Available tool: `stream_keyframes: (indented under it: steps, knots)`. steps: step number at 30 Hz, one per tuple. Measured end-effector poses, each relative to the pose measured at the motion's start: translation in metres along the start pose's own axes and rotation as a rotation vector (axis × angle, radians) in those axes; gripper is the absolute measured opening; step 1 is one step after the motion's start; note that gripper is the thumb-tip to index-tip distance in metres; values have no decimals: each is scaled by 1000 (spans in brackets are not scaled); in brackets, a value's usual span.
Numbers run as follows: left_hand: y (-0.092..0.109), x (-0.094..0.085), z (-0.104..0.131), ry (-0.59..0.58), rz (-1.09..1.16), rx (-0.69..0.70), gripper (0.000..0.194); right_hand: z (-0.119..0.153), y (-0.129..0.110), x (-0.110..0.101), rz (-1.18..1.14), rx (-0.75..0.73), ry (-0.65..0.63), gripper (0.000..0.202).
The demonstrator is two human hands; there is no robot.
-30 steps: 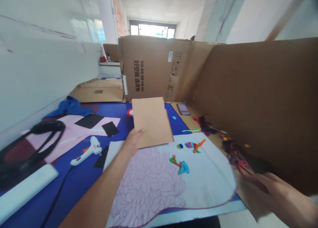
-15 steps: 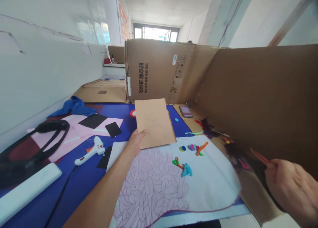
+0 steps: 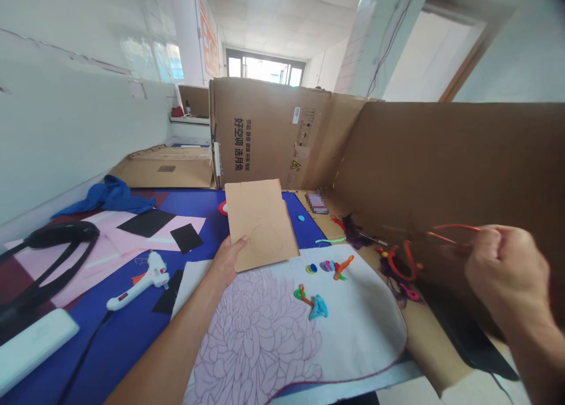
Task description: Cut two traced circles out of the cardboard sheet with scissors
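My left hand (image 3: 228, 260) grips the lower left edge of a flat cardboard piece (image 3: 260, 216), thumb on its face, where a faint circle is drawn. At the right, my right hand (image 3: 507, 269) is closed round a thin orange-red strand (image 3: 454, 226) that loops out to the left. Below the cardboard lies a white cloth (image 3: 362, 316) with a flower line drawing. On the cloth are a blue twisted piece (image 3: 318, 306), an orange one (image 3: 344, 266) and several small coloured coils (image 3: 326, 266).
A white glue gun (image 3: 139, 284), black squares (image 3: 186, 238), pink sheets (image 3: 101, 234) and a black strap (image 3: 62, 240) lie at the left. Tall cardboard walls (image 3: 273, 134) stand behind and right. A red loop (image 3: 408, 262) is near my right hand.
The view has shifted, so the table items appear further left. The strand in my right hand now shows as a wide loop, and a red loop is visible beside the dark bundle.
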State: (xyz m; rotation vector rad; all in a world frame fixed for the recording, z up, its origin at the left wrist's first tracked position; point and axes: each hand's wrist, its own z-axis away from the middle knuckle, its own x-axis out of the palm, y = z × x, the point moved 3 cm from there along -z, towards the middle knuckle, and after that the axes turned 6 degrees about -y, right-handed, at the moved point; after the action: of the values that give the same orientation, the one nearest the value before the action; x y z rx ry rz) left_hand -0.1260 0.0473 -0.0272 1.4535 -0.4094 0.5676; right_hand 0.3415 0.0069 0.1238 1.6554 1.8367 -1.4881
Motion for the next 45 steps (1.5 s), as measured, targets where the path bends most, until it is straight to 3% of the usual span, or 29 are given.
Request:
stream_keyframes:
  steps: [2, 4, 9, 13, 18, 22, 25, 31, 35, 38, 41, 45]
  knots:
    - [1, -1, 0, 8, -2, -6, 55, 0, -18, 16, -387, 66, -1, 38]
    - [2, -2, 0, 15, 0, -10, 54, 3, -45, 45, -821, 104, -99, 21]
    - [7, -6, 0, 61, 70, 23, 57, 7, -119, 134, -1347, 234, -440, 14]
    - [12, -12, -1, 84, 138, 65, 61, 7, -147, 187, -1511, 348, -512, 12]
    - [16, -19, -3, 33, 277, 105, 58, 15, -146, 225, -1556, 424, -555, 11]
    - [15, -14, -1, -87, 414, 57, 58, 29, -144, 235, -1571, 414, -571, 8]
    - [19, -11, 3, -98, 483, 13, 53, 37, -146, 233, -1581, 380, -561, 11]
    - [37, -12, 6, -90, 549, 75, 47, 43, -149, 226, -1550, 272, -516, 30]
    - [26, 0, 10, -164, 455, 31, 51, 69, -162, 227, -1597, 186, -667, 45]
    - [15, 12, 14, -240, 358, 8, 56, 96, -177, 223, -1603, 90, -779, 34]
    - [11, 15, 16, -194, 312, 15, 55, 114, -189, 216, -1628, 102, -903, 25]
    - [13, 14, 15, -121, 275, 28, 49, 121, -197, 211, -1656, 192, -1125, 35]
